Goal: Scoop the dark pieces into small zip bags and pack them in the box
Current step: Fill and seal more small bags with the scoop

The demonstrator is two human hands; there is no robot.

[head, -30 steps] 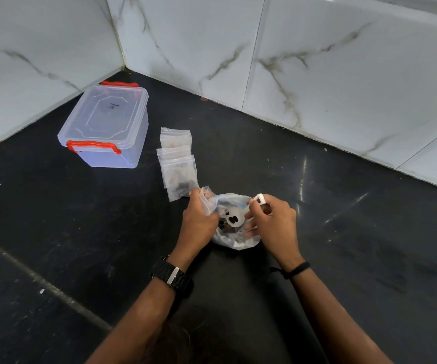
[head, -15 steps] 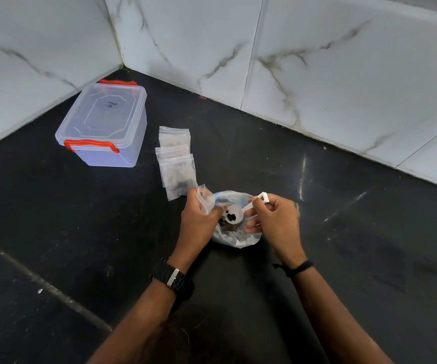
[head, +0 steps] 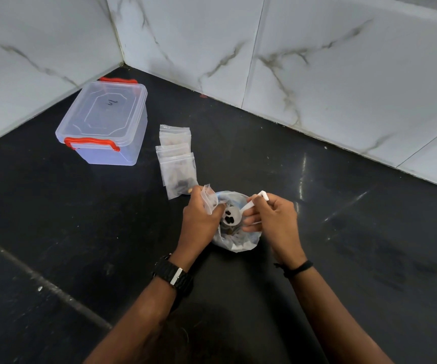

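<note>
Lower part of supply bag [head: 234, 243] behind both hands, dark pieces [head: 229, 219] in scoop [head: 231, 216] too small to identify, forearms cut off at bottom edge

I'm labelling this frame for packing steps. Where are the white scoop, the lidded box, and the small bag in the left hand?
white scoop [head: 231, 216]: head view, on its bowl.
lidded box [head: 107, 111]: head view, middle of its lid.
small bag [head: 208, 197]: head view, its upper part above the left hand [head: 199, 222].

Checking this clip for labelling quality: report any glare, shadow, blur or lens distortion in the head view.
Head view: sharp overall, no motion blur on the left hand or right hand; a bright glare streak on the black counter; soft shadow under the forearms near the bottom edge; wide-angle bending shows in the tile joints; the dark pieces in the white scoop read clearly.
</note>
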